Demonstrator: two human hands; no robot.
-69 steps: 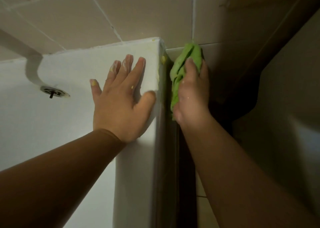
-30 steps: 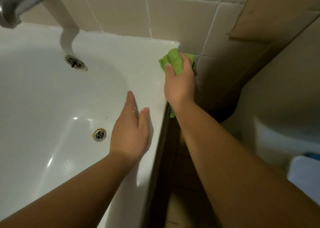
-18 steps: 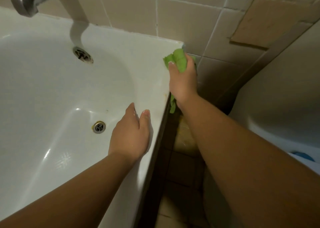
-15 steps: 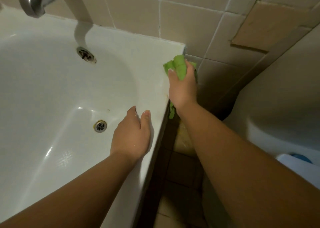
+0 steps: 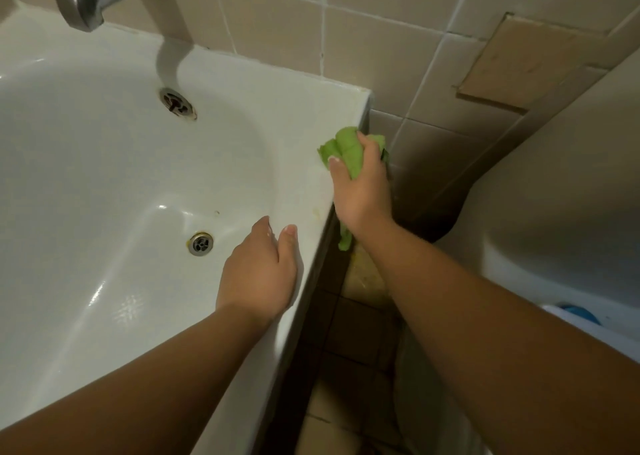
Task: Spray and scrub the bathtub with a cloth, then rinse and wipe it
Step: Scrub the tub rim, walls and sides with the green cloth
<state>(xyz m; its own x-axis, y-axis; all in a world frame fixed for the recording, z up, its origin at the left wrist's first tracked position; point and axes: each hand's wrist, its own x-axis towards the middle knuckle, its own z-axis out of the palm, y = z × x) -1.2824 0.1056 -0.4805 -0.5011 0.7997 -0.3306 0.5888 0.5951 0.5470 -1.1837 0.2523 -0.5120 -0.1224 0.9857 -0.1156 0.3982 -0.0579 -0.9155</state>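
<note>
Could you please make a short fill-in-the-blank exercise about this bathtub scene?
1. The right hand grips a ____ cloth.
2. The left hand rests on the bathtub's ____.
3. The cloth is pressed against the bathtub near its ____.

Missing words: green; rim; corner

Arms: I see both forearms bare, no sleeves in view.
Hands: left hand (image 5: 257,274) and right hand (image 5: 360,191) gloveless, no rings.
Wrists: no watch or band.
Nails: short, pale-tipped.
</note>
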